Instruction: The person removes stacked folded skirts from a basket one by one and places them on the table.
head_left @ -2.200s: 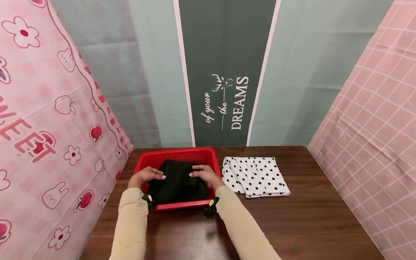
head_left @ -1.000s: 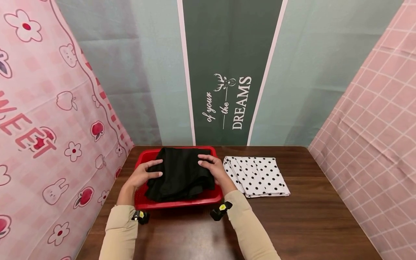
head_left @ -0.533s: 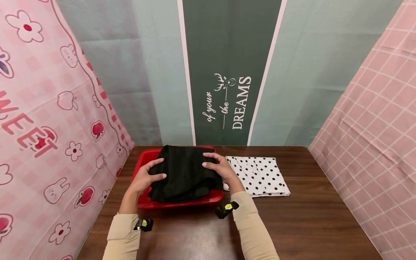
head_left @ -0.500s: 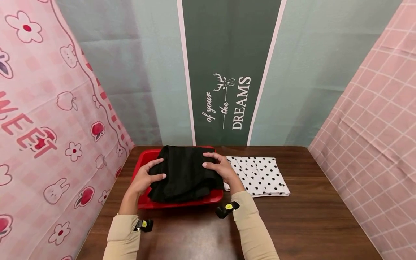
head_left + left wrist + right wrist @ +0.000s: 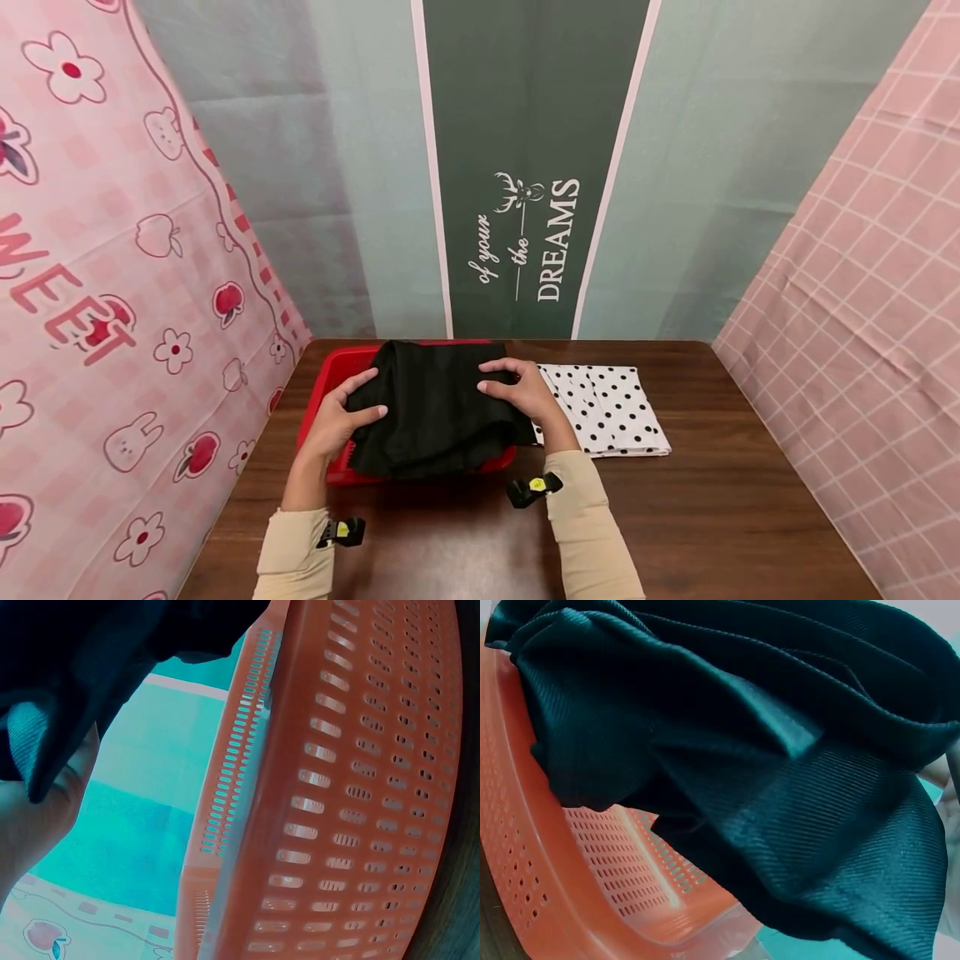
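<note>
A folded black cloth (image 5: 442,408) is held between my two hands over a red plastic basket (image 5: 327,387). My left hand (image 5: 335,423) grips its left side, thumb on top and the other fingers partly hidden. On the right side, my right hand (image 5: 528,393) holds the cloth the same way. The right wrist view shows the cloth's layered folds (image 5: 780,690) and a loose flap, raised above the basket's rim. Under it, part of the slotted basket interior (image 5: 630,862) shows. In the left wrist view, the perforated basket side (image 5: 352,787) stands beside the hand.
A folded white cloth with black dots (image 5: 600,408) lies on the brown wooden table (image 5: 697,500), right of the basket and partly behind my right hand. Printed curtains (image 5: 847,250) enclose the table at the back and both sides.
The black cloth has come up from inside the basket and shifted to the right, with both hands holding it. The right hand now covers part of the dotted cloth.
</note>
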{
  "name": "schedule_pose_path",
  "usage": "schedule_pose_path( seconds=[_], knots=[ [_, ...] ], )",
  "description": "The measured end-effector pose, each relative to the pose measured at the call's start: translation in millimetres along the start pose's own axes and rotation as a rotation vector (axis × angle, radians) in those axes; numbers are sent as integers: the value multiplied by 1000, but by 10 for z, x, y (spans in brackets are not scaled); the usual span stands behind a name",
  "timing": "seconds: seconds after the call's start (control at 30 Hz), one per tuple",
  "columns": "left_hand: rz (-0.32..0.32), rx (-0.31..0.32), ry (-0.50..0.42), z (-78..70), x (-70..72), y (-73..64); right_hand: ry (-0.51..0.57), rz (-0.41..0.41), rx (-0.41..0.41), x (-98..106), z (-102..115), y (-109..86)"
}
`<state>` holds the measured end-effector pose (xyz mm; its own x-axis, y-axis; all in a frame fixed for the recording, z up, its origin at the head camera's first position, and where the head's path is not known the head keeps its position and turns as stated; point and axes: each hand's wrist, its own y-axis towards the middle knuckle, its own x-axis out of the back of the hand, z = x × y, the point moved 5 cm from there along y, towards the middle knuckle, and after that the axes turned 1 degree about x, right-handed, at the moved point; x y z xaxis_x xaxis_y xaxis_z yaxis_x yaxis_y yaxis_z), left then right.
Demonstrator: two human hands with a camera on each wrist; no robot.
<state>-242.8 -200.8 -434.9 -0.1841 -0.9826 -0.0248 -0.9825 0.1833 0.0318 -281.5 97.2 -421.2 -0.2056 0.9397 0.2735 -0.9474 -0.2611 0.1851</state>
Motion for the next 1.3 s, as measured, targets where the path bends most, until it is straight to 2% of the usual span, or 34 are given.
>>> schedule_pose_path(
  seconds=[0.2,0.3,0.4,0.57,0.7,0.83,1.1,1.3],
  knots=[
    [-13,-24,-39,-38,-25,-22,38,20,5,4,-19,-32],
    [5,-16,-86,-45,-106,-59,53,19,-13,64,-39,-101],
    [19,-7,-132,-30,-227,-87,113,18,-40,166,-87,-208],
    [61,-4,-150,15,-413,-108,341,153,-89,257,-204,-396],
    [118,0,-145,34,-566,-139,418,225,-136,358,-290,-546],
    [116,-1,-135,37,-687,-140,348,198,-136,484,-287,-624],
    [83,23,-134,147,-885,-140,134,46,-174,715,-309,-773],
    [90,19,-124,239,-1072,-121,52,23,-174,846,-351,-915]
  ],
)
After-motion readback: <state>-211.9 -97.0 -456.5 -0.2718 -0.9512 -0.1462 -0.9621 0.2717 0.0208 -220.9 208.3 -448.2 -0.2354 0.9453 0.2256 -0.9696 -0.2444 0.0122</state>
